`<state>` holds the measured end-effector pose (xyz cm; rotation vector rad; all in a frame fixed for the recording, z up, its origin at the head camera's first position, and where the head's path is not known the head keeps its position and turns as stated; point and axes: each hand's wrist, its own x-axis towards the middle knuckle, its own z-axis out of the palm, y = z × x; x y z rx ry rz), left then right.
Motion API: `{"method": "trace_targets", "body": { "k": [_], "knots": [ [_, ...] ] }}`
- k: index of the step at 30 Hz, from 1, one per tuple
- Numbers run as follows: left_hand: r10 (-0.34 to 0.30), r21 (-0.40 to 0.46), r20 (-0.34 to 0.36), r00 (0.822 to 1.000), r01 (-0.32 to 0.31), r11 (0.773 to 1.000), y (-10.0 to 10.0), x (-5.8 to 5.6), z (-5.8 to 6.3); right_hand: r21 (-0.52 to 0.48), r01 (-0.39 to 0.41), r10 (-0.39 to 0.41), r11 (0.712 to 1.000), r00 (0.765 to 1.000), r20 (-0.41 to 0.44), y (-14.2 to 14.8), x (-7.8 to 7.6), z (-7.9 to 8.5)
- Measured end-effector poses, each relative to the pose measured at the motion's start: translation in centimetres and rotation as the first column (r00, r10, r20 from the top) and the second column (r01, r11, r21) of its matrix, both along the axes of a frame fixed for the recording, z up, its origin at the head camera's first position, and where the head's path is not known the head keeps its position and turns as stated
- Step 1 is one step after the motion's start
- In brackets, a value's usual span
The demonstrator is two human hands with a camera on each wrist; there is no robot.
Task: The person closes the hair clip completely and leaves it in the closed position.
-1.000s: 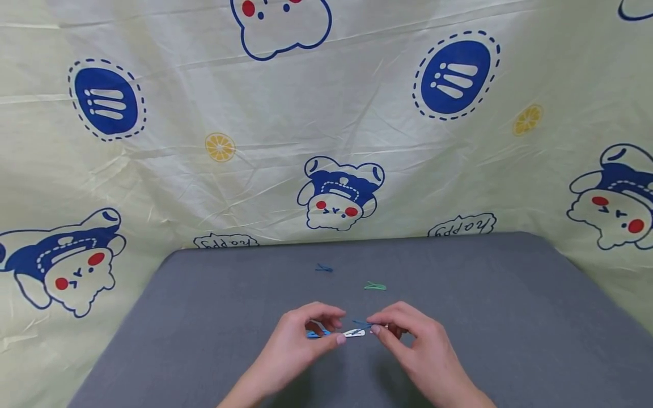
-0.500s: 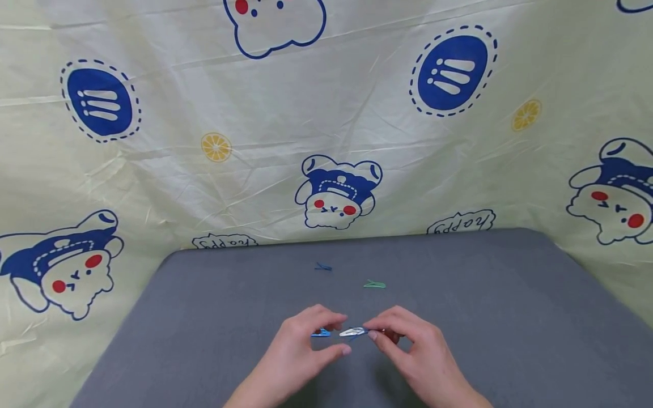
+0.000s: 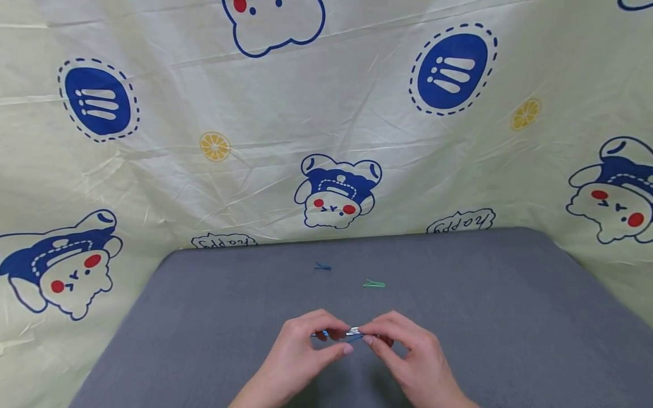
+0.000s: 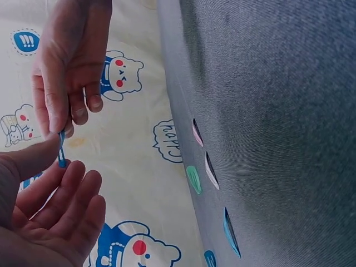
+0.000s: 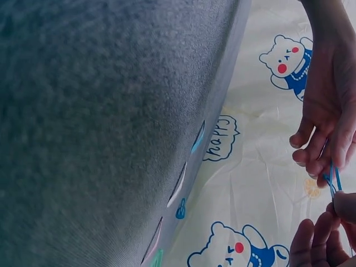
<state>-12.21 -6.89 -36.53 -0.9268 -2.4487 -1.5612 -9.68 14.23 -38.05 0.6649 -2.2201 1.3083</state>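
My right hand (image 3: 408,345) pinches a small blue hair clip (image 4: 62,149) between thumb and fingertips, above the table. The clip's two prongs stand apart in the right wrist view. Facing it is my left hand (image 3: 306,343), its thumb and fingers apart around the clip's free end. In the left wrist view, a left fingertip meets that end; whether the thumb touches is unclear. Below the hands lie a blue clip (image 4: 230,232), a white clip (image 4: 212,171) and a pink clip (image 4: 197,133). In the head view the hands partly hide these.
Farther back on the grey table (image 3: 229,306) lie a green clip (image 3: 374,284) and a dark blue clip (image 3: 322,266). Behind the table hangs a pale printed cloth (image 3: 265,113) with bears and blue shapes.
The right hand has moved left with the blue clip, whose free end now points lower left. The left hand has shifted slightly right, so the hands are closer together.
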Motion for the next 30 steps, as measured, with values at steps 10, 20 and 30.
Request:
{"method": "trace_targets", "body": {
  "k": [10, 20, 30],
  "knots": [
    [0.042, 0.023, -0.038, 0.998, -0.041, 0.999, 0.5, -0.1, -0.4, -0.048, -0.010, 0.010, 0.999, 1.000, 0.009, 0.2, -0.3, -0.2],
    [0.066, 0.031, -0.033, 0.997, -0.065, 0.997, 0.4, 0.0, -0.3, -0.179, -0.094, 0.133, 0.979, 0.967, 0.219, 0.4, -0.5, -0.1],
    [0.047, 0.009, 0.027, 0.999, -0.048, 0.999, 0.1, 0.0, -0.2, -0.295, -0.132, 0.247, 0.946, 0.885, 0.396, 0.7, -1.1, -0.3]
  ]
}}
